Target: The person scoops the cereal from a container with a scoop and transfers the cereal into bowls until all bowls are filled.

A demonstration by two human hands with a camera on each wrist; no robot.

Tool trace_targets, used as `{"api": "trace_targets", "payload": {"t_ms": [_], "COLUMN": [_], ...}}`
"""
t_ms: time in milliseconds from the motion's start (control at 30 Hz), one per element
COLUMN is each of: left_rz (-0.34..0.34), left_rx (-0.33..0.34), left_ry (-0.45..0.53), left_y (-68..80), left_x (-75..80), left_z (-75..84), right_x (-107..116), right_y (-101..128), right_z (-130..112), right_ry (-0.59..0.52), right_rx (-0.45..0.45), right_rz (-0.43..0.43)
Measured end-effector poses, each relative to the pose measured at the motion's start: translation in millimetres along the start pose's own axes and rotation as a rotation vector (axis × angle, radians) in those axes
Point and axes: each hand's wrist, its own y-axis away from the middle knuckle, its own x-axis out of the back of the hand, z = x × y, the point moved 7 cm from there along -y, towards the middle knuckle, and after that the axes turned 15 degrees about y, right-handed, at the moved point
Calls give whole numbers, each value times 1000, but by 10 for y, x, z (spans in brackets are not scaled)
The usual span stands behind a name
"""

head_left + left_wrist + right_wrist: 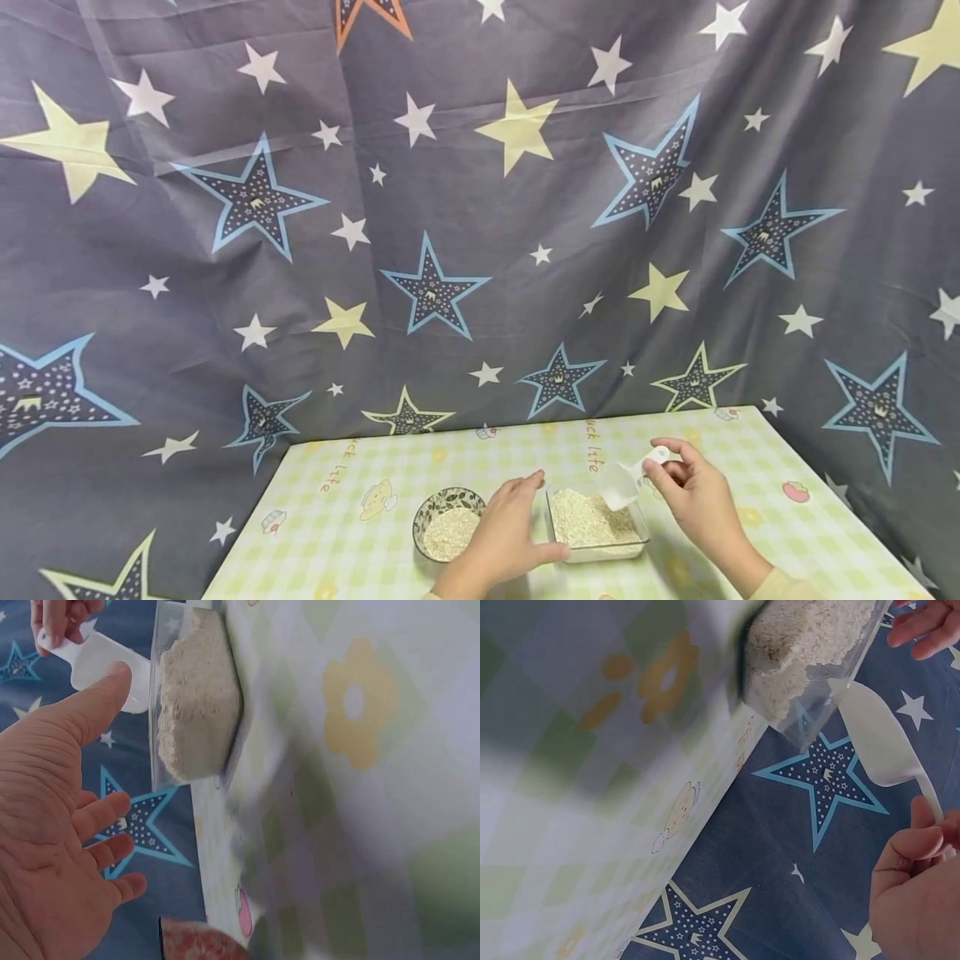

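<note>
- Patterned ceramic bowl (448, 522), lower centre-left of the head view, holding pale grain; sits just left of the left hand.
- Left hand (504, 533), fingers relaxed and spread, resting against the left wall of the clear container (596, 523), apparently to steady it.
- Clear plastic container, centre bottom, heaped with the same pale grain, on the checked tablecloth (750, 467).
- White scoop (628, 481) tilted over the container's far right corner, mouth down toward the grain.
- Right hand (693, 492), lower right, pinching the scoop's handle end, likely for fine tilt control.
</note>
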Motion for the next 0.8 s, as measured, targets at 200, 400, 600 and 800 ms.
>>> {"api": "trace_targets", "payload": {"t_ms": [200,400,600,800], "left_rz": [-28,-30,-34,-22], "left_rx": [37,47,55,66], "left_ry": [35,15,20,23], "left_y": [-60,-76,-95,-111], "left_x": [-113,-139,-157,-162], "left_z": [-31,-63,-77,-92], "right_x": [-35,-85,-127,-194], "right_y": [31,53,73,63], "right_z": [-1,18,54,92], "right_ry": [20,28,26,36], "right_rx": [57,90,64,28], "right_rz": [17,19,-14,-90]}}
